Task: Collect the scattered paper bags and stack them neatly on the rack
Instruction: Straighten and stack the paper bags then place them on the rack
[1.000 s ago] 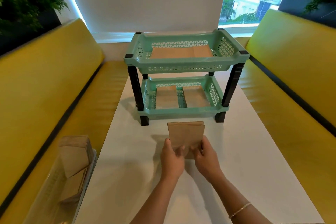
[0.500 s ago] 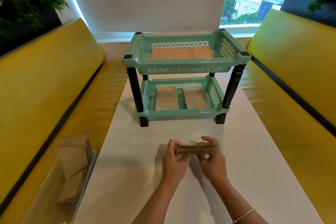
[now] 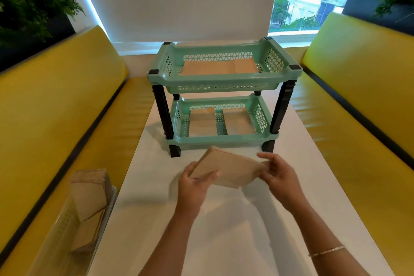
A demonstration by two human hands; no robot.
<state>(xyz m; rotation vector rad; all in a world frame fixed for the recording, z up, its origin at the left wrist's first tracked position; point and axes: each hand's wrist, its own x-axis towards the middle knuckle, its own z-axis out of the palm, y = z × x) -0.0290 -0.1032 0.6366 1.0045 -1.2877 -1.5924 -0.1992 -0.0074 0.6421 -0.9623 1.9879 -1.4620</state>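
A flat bundle of brown paper bags (image 3: 230, 169) hangs just above the white table (image 3: 224, 219), turned at a slant. My left hand (image 3: 195, 182) grips its left end with the thumb on top. My right hand (image 3: 277, 172) pinches its right end. In front of them stands a mint-green two-tier rack (image 3: 224, 87) with black legs. Brown bags (image 3: 218, 67) lie flat in its upper tray, and two piles of bags (image 3: 201, 121) lie side by side in the lower tray.
A clear basket (image 3: 67, 226) with more brown paper bags (image 3: 89, 195) sits on the yellow bench (image 3: 56, 119) at my left. A second yellow bench (image 3: 358, 107) runs along the right. Plants stand behind both backrests.
The bag bundle stood upright in both hands, was tipped edge-on, and now lies nearly flat, rotated at an angle. My hands have spread to its two ends.
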